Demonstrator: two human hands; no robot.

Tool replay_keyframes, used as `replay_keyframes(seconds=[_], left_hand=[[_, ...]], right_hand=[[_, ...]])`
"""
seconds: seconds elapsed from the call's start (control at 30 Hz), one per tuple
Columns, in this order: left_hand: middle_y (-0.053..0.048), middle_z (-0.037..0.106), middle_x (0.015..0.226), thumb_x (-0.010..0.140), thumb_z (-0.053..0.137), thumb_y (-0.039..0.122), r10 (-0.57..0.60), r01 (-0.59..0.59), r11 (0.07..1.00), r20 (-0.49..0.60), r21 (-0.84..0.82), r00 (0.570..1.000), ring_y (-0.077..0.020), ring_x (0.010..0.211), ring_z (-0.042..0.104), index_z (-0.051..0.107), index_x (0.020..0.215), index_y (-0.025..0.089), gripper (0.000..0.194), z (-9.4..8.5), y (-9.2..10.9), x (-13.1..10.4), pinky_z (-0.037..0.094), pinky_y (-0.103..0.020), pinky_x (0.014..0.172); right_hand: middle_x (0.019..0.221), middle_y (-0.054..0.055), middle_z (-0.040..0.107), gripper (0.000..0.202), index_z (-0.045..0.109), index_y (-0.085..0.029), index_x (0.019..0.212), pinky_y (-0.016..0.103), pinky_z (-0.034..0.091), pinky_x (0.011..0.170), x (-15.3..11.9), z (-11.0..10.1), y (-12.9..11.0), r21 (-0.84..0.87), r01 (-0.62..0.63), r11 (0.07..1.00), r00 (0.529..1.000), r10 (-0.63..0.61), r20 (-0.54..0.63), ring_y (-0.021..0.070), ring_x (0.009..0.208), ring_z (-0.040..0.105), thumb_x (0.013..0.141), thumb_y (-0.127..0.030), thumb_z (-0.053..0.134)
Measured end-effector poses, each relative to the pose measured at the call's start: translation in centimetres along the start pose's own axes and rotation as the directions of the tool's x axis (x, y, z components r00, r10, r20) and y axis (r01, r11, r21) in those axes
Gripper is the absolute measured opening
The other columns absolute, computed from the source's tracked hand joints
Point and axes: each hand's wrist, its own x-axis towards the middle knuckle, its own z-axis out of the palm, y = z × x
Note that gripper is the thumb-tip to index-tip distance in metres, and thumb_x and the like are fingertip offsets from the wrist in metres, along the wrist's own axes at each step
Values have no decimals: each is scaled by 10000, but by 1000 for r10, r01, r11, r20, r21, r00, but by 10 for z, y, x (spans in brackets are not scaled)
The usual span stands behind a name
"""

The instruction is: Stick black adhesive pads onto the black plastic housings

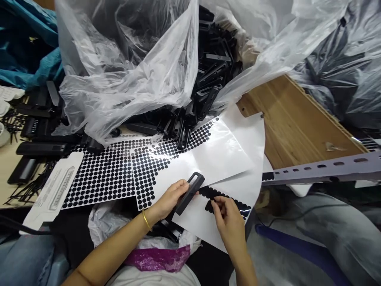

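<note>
My left hand (170, 198) grips a narrow black plastic part (190, 192), held tilted over white sheets. My right hand (228, 220) pinches at a small black round sticker (212, 205) on the lowest white backing sheet (199, 222), just right of the part. Several white sheets (119, 174) covered with rows of black dot stickers lie spread in front of me. A heap of the same black plastic parts (205, 79) spills out of a clear plastic bag (125, 75) behind the sheets.
More black parts (38, 149) and thin black ties lie at the left by a flat white carton (53, 190). A wooden board (294, 123) and a slotted grey metal rail (324, 169) sit at the right. A bag with purple plastic (157, 258) rests on my lap.
</note>
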Motion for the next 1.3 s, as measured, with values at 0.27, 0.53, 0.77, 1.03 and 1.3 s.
replay_keyframes(seconds=[0.27,0.53,0.77,1.03,1.3], left_hand=[[-86,692,991,771,619,439,6,-5,1000,-48,5,999,-202,897,659,536,728,178,277,10,1,14,490,-341,858],[-91,673,1021,790,616,382,-2,2,996,1,-86,1000,-195,857,679,509,889,179,249,4,4,3,538,-304,734],[-91,659,1027,771,628,426,39,-39,999,-38,-1,998,-213,862,681,507,1018,191,362,-9,12,-15,551,-297,682],[-106,652,1080,810,591,392,40,-40,999,-8,-11,999,-219,869,680,487,1166,224,407,-12,8,-20,550,-314,712],[-86,671,1009,789,610,404,22,-22,1000,-34,-17,999,-213,842,681,503,1162,227,426,-13,8,-22,549,-327,707]], right_hand=[[720,31,542,118,543,-235,789,336,415,625,-9,16,11,26,54,998,999,-54,-2,205,706,516,856,-321,498],[688,-3,510,159,513,-215,719,275,391,580,5,1,-28,445,-162,881,952,21,306,146,625,466,840,-315,536],[707,-14,526,179,519,-205,721,255,421,586,32,14,-57,717,-326,616,944,169,284,118,614,485,754,-325,647],[758,-7,562,200,473,-224,794,275,470,664,37,27,-72,750,-283,598,957,233,175,136,708,551,745,-303,650],[754,-15,561,214,452,-224,781,274,477,675,37,30,-72,739,-296,605,954,224,198,133,715,563,743,-290,652]])
